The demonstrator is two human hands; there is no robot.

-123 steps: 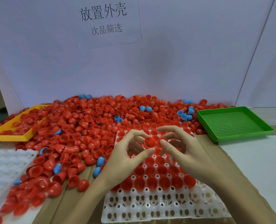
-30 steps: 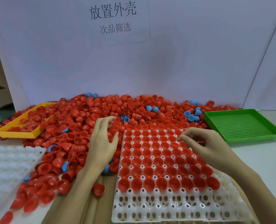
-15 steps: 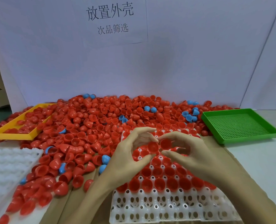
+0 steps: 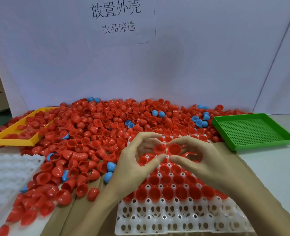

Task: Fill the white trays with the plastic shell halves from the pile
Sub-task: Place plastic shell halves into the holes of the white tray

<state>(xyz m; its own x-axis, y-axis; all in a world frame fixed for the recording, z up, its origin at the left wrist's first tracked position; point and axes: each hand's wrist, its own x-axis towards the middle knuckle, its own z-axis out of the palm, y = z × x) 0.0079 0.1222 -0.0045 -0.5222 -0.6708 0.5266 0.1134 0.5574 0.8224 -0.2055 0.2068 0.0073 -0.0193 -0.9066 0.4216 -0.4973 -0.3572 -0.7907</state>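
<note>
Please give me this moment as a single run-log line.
left hand: holds red shell | right hand: holds red shell | both over white tray | near rows unfilled

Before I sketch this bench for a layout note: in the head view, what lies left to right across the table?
Yellow tray → red shell pile → left hand → right hand → green tray.
</note>
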